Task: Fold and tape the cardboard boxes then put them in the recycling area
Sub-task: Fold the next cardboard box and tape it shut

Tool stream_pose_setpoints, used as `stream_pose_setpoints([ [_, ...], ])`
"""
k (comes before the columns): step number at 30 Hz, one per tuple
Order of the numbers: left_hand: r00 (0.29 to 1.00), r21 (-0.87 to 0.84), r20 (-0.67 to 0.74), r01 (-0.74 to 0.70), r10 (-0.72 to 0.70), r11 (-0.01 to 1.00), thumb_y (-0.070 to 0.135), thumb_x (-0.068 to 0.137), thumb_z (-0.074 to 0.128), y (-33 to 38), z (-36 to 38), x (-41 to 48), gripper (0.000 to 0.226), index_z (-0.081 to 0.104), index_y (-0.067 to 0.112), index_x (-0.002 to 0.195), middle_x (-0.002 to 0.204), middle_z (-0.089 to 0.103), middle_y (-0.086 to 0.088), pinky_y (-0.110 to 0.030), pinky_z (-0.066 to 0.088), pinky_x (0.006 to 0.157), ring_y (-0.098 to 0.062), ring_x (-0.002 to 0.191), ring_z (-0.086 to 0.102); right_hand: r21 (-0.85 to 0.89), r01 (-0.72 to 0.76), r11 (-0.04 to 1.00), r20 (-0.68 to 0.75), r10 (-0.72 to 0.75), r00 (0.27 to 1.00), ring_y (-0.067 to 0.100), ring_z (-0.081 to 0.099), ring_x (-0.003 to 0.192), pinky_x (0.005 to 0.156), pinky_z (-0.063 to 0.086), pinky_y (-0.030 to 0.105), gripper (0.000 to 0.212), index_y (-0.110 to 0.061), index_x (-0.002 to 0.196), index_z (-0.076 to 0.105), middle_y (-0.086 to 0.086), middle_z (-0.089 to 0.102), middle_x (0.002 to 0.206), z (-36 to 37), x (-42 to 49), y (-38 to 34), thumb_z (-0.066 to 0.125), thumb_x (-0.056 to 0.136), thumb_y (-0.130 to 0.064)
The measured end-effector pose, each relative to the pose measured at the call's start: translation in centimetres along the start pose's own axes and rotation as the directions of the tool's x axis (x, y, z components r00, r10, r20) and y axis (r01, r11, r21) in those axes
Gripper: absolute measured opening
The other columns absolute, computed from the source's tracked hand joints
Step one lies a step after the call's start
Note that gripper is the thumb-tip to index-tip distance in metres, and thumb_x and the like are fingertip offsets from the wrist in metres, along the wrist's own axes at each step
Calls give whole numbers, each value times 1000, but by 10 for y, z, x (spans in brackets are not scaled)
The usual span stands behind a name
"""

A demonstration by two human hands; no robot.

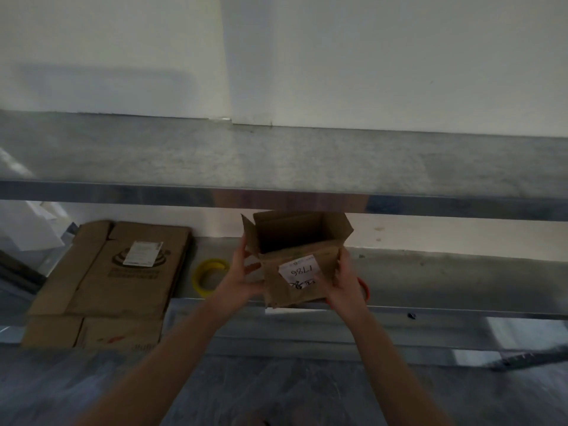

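A small brown cardboard box (pixel 295 256) with its top flaps open and a white label on its near face is held above the lower metal shelf (pixel 430 272). My left hand (pixel 242 272) grips the box's left side, thumb near the left flap. My right hand (pixel 345 281) holds the right side, fingers curled round the near right corner. A yellow tape roll (pixel 210 273) lies on the shelf just left of my left hand. An orange ring-shaped item (pixel 365 289) shows behind my right hand, mostly hidden.
A stack of flattened cardboard boxes (pixel 120 278) lies on the shelf at the left. An upper metal shelf (pixel 276 161) runs across the view above the box, against a white wall. White material (pixel 24 222) sits at far left. A grey floor lies below.
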State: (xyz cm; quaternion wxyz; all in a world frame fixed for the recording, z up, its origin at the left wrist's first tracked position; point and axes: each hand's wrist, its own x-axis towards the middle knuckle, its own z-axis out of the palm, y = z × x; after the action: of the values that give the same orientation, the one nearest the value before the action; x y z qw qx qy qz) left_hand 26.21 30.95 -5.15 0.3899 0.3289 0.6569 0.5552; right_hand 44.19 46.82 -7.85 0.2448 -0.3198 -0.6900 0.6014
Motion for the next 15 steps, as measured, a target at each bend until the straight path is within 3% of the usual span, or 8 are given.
stream_pose_setpoints([
  [3, 1000, 10, 22, -17, 17, 1000, 20, 69, 85, -1, 4, -7, 89, 33, 63, 127, 134, 50, 18, -36, 53, 93, -2, 126, 45, -22, 9, 1000, -1, -9, 1000, 14, 56, 125, 97, 53, 46, 73, -27, 143, 33, -5, 55, 136, 6, -6, -1, 75, 83, -33],
  [6, 992, 31, -108, -55, 58, 998, 40, 71, 79, 6, 5, -8, 75, 36, 57, 130, 131, 54, 18, -26, 54, 90, -2, 125, 48, 3, 22, 1000, -32, -21, 999, 15, 57, 123, 95, 55, 43, 72, -39, 133, 36, -10, 57, 130, 6, -10, -7, 81, 78, -27],
  [8, 976, 64, -179, -110, 120, 992, 39, 75, 73, 11, 2, -5, 78, 30, 52, 139, 138, 50, 12, -31, 53, 93, -9, 128, 47, 24, 79, 997, -24, -78, 997, 11, 59, 121, 93, 56, 37, 68, -45, 130, 35, -19, 59, 126, 5, -10, -18, 78, 80, -30],
  [12, 971, 141, -155, -159, 180, 977, 41, 82, 67, 17, 0, -8, 78, 22, 53, 144, 143, 44, 11, -43, 50, 100, -9, 130, 46, -7, 178, 984, 35, -178, 983, 5, 55, 124, 91, 54, 23, 75, -32, 152, 19, -24, 51, 135, 9, -12, -38, 65, 94, -24],
  [15, 963, 165, -139, -207, 231, 964, 36, 87, 64, 14, 5, -13, 77, 20, 38, 150, 145, 44, 4, -46, 47, 102, -14, 133, 44, 31, 193, 981, 30, -194, 981, 9, 55, 126, 93, 55, 31, 74, -33, 154, 16, -19, 52, 137, 10, -17, -36, 61, 96, -25],
])
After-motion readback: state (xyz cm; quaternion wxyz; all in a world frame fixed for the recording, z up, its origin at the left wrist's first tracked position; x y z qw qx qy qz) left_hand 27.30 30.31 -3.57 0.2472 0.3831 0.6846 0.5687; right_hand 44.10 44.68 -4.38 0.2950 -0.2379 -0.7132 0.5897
